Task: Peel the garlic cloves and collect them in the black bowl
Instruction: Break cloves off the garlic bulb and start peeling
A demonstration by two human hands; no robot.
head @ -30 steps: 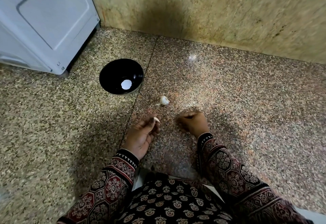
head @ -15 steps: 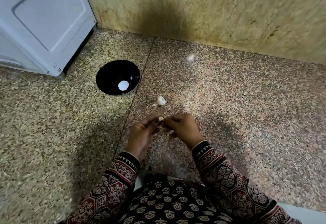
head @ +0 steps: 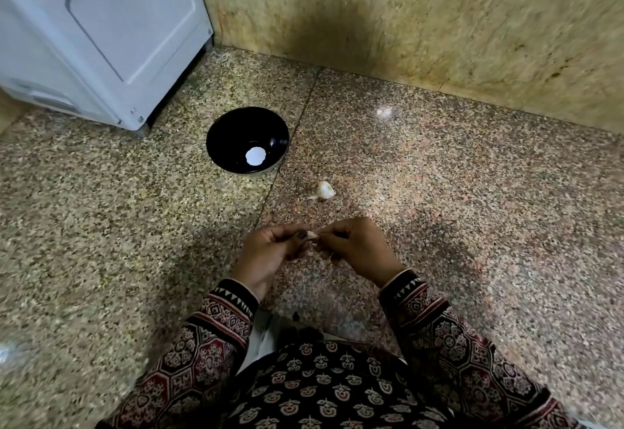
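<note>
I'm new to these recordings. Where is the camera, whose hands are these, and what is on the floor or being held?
There is no machine here. A person works with bare hands, and the single camera sits on their head looking down, so the patterned sleeves enter from the bottom. The left hand and right hand meet at a small garlic clove, both pinching it with the fingertips. On the speckled stone floor lies a larger piece of garlic, apart from the hands. Beyond it to the left stands the black bowl. The round white spot in its bottom may be a reflection or an object; I cannot tell. A white appliance stands at top left.
</note>
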